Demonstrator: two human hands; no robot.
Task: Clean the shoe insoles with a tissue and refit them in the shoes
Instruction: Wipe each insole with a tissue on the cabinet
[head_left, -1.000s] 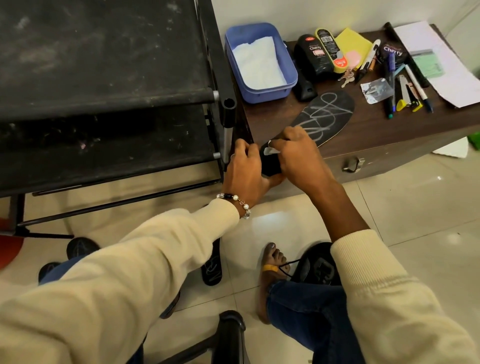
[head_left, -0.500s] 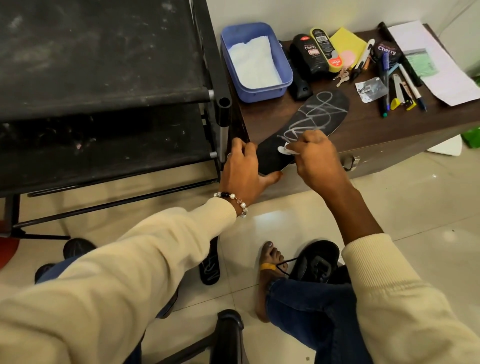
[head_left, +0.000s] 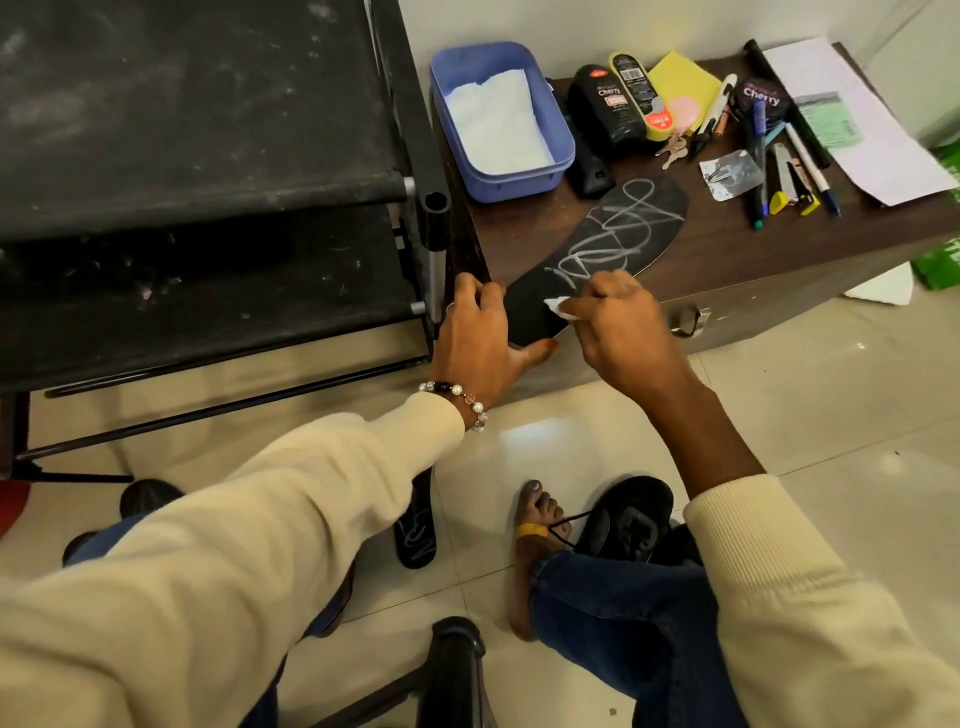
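Note:
A black insole (head_left: 618, 234) with white scribbles lies on the brown table (head_left: 727, 249), its heel end over the front edge. My left hand (head_left: 480, 343) grips that heel end, thumb underneath. My right hand (head_left: 618, 332) pinches a small white tissue (head_left: 558, 306) and presses it on the insole's rear half. A second black insole (head_left: 415, 535) with white marks lies on the floor under my left sleeve. One black shoe (head_left: 631, 522) stands on the floor by my bare foot. Another shoe's toe (head_left: 148, 496) shows at lower left.
A blue tub (head_left: 563, 135) holds white tissues (head_left: 496, 124) at the table's back left. Polish bottles (head_left: 605, 111), keys, pens and papers (head_left: 852, 119) fill the right side. A black fabric rack (head_left: 197, 171) stands to the left. A chair arm (head_left: 457, 670) is at the bottom.
My right hand with the tissue has moved up the insole from the heel toward the scribbles. More of the bare black heel area shows. My left hand keeps its hold.

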